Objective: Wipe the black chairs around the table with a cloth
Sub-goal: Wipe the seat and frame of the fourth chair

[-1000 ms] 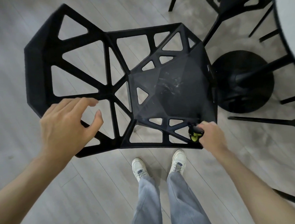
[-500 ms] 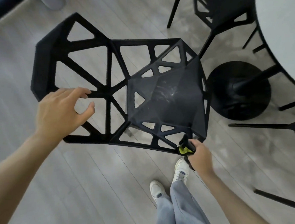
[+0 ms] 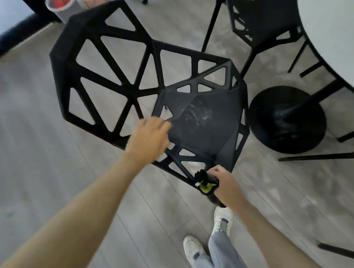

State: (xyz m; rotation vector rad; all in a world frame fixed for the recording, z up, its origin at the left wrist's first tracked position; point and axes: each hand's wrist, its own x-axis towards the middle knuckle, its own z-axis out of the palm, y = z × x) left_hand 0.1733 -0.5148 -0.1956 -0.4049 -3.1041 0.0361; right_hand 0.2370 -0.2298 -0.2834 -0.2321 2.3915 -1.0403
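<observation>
Head view: looks down on a wood-plank floor (image 3: 51,159) with a black lattice chair in the middle.
Far left: a dark strip (image 3: 15,33) runs along the floor's edge; what it is cannot be told.
Top left: a pale round container (image 3: 62,6) with something red inside stands on the floor behind the chair; it is blurred.
Left hand (image 3: 147,138): reaches out over the near left edge of the seat, seen from its back; the fingers (image 3: 161,124) look loosely bent and grasp nothing visible, though motion blur hides whether they touch the seat.
Black chair (image 3: 204,124): backrest of open triangles to the left, solid faceted seat to the right with pale scuff marks (image 3: 197,112) in the middle.
Right hand (image 3: 225,185): at the near front edge of the seat, fingers clenched round a bunched cloth.
Cloth (image 3: 205,183): black with a yellow-green patch, pressed at the seat's front rim.
Below: grey trouser legs (image 3: 220,255) and white shoes (image 3: 222,219) on the floor.
Right of the chair: a round black pedestal base (image 3: 287,119) on the floor.
Top right: a second black chair (image 3: 266,16) drawn in beside the worktop.
Far right: the curved edge of a pale round worktop (image 3: 333,25); thin black legs (image 3: 319,157) of another chair below it.
</observation>
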